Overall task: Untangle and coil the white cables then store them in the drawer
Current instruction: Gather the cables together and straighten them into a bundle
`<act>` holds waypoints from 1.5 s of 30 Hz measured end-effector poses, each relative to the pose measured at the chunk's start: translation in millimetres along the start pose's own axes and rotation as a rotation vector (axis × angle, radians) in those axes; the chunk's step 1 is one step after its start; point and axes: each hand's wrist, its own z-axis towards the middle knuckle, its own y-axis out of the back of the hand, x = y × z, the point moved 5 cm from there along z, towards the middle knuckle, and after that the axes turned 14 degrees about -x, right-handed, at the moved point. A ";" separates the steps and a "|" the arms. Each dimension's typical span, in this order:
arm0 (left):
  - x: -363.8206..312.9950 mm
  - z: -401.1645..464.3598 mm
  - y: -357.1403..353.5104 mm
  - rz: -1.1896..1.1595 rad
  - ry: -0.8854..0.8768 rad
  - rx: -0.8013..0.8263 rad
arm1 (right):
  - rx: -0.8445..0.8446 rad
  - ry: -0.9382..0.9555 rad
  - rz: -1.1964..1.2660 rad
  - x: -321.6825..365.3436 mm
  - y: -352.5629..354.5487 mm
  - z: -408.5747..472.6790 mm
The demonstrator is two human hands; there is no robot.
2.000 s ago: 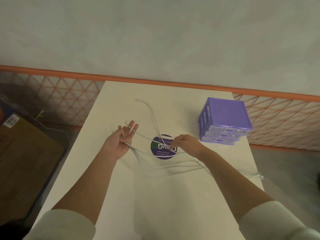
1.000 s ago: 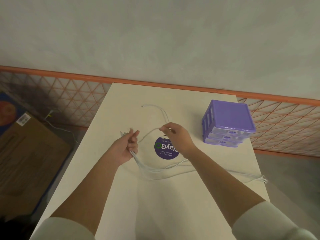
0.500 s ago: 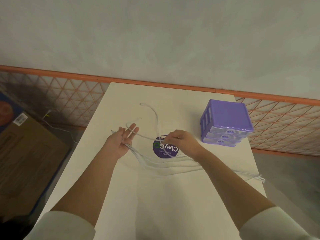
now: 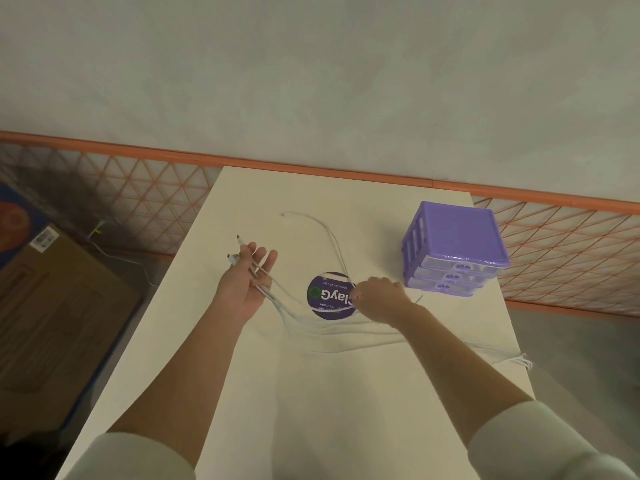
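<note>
Several white cables [image 4: 313,325] run across the cream table [image 4: 311,393], from my left hand to the table's right edge, where their ends [image 4: 519,360] hang over. My left hand [image 4: 244,284] is palm up with fingers spread, and the cables' plug ends lie across its palm, pinned by the thumb. My right hand [image 4: 379,296] is closed, pinching one cable strand over the round purple sticker [image 4: 329,296]. That strand curves away to a free end [image 4: 284,214] farther back on the table. A purple three-drawer box [image 4: 453,251] stands at the right, its drawers closed.
An orange-railed mesh fence [image 4: 554,244] runs behind the table, against a pale wall. Cardboard boxes [image 4: 52,299] sit on the floor to the left. The table's left and right edges are near my arms.
My right hand swung back toward the left hand and out again to the right, drawing one strand with it. My left hand closed on the bundle, then spread its fingers again.
</note>
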 end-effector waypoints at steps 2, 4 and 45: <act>2.0 -2.0 -6.5 -0.003 0.001 0.034 | -0.003 0.034 0.292 37.4 1.0 -2.2; 2.7 -5.8 -13.2 0.007 0.002 0.064 | 0.036 -0.005 0.687 71.6 -0.4 -6.0; 0.9 -7.8 -15.5 0.045 0.094 0.214 | -0.253 -0.029 1.017 94.9 -1.7 -31.4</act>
